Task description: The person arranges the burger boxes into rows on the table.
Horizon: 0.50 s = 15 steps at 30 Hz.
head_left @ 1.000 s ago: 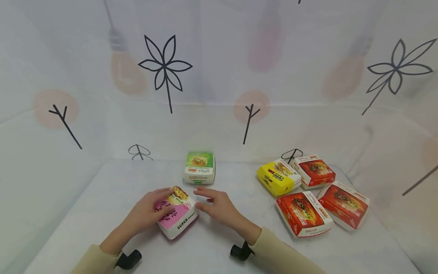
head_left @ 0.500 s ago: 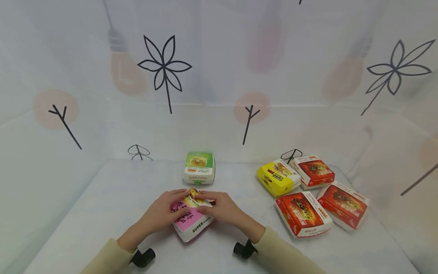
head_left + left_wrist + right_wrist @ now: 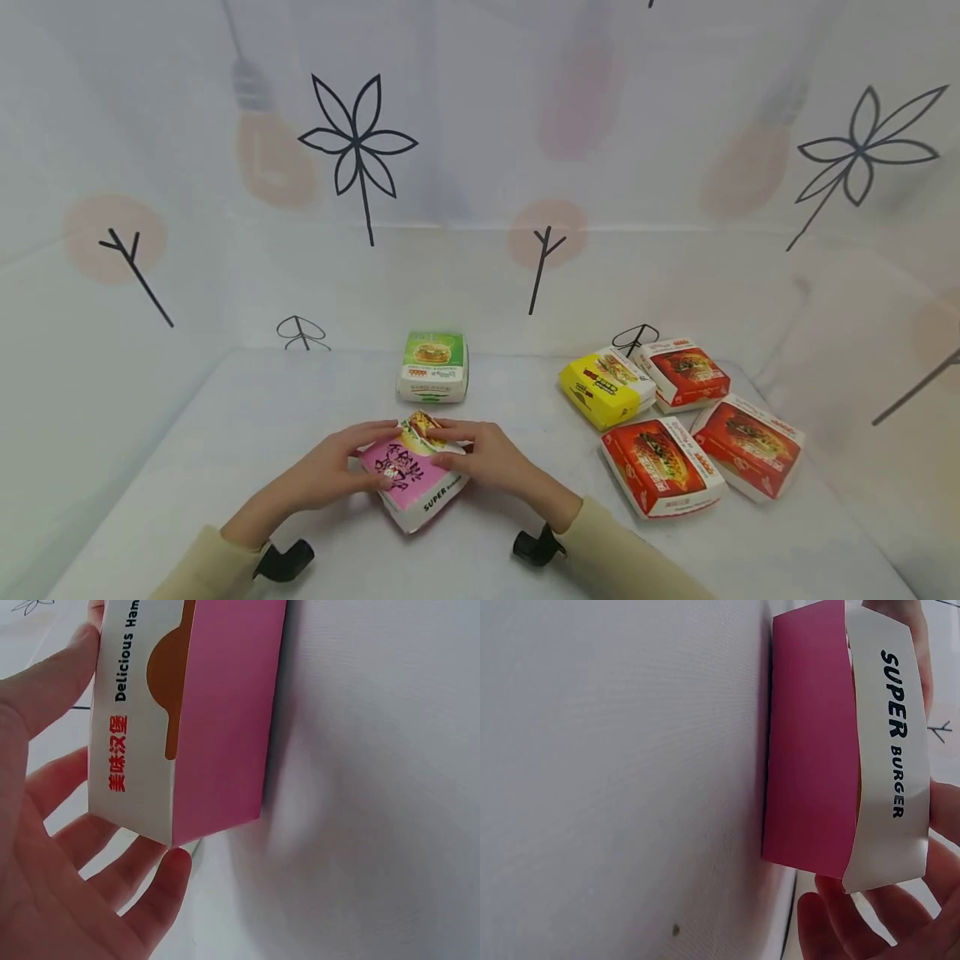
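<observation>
In the head view a pink and white burger box (image 3: 408, 479) lies flat at the front middle of the table, one corner toward the camera. My right hand (image 3: 491, 454) holds its right end, thumb on the lid and fingers round the far side. On the left, my left hand (image 3: 330, 467) rests loosely against the box, its thumb at the lid's edge and its fingers spread by the far corner. The left wrist view shows relaxed fingers (image 3: 161, 892) beyond the box's end. "SUPER BURGER" reads on the white side of the box (image 3: 889, 750) in the right wrist view.
Behind the pink box stands a green and white burger box (image 3: 432, 367). To the right sit a yellow box (image 3: 606, 387) and several red burger boxes (image 3: 662, 467), close together. A patterned white cloth (image 3: 465, 275) hangs behind the white table (image 3: 247, 433).
The pink box has shifted right, and my right hand has come onto it. In the last half second my left hand has slid back to the left, uncovering more of the lid.
</observation>
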Each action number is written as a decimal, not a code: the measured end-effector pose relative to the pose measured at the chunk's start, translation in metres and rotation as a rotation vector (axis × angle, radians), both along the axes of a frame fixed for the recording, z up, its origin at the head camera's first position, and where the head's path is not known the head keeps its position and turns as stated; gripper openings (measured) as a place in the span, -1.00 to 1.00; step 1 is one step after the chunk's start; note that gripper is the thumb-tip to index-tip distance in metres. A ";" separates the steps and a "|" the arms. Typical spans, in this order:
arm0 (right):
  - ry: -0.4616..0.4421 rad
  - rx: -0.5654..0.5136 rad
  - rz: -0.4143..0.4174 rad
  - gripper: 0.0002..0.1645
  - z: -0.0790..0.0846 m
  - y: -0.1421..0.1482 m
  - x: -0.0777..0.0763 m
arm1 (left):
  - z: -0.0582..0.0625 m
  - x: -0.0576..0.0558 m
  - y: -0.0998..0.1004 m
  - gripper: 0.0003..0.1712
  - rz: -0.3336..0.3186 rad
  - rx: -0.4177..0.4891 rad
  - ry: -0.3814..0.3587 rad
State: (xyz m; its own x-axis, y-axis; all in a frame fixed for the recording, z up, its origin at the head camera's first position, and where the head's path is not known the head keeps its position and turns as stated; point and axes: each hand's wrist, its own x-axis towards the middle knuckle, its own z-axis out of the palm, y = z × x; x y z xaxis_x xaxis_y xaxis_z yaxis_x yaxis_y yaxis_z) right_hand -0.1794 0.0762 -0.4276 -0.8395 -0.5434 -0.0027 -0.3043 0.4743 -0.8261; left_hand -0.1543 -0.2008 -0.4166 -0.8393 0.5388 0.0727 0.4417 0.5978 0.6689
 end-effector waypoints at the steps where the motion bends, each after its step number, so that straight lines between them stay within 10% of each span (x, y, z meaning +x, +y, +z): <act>1: 0.000 0.001 0.000 -0.50 0.000 0.000 0.000 | -0.001 0.000 -0.002 -0.20 -0.011 0.008 -0.005; 15: 0.010 0.014 0.004 -0.52 0.001 0.000 -0.001 | -0.003 0.000 -0.004 -0.08 -0.012 0.029 -0.037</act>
State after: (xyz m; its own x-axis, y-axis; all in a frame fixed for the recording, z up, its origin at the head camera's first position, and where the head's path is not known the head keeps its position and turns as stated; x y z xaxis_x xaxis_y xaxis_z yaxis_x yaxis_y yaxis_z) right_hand -0.1805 0.0760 -0.4263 -0.8373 -0.5468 -0.0016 -0.3147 0.4842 -0.8164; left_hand -0.1541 -0.2051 -0.4195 -0.8352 0.5468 0.0580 0.4236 0.5726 0.7019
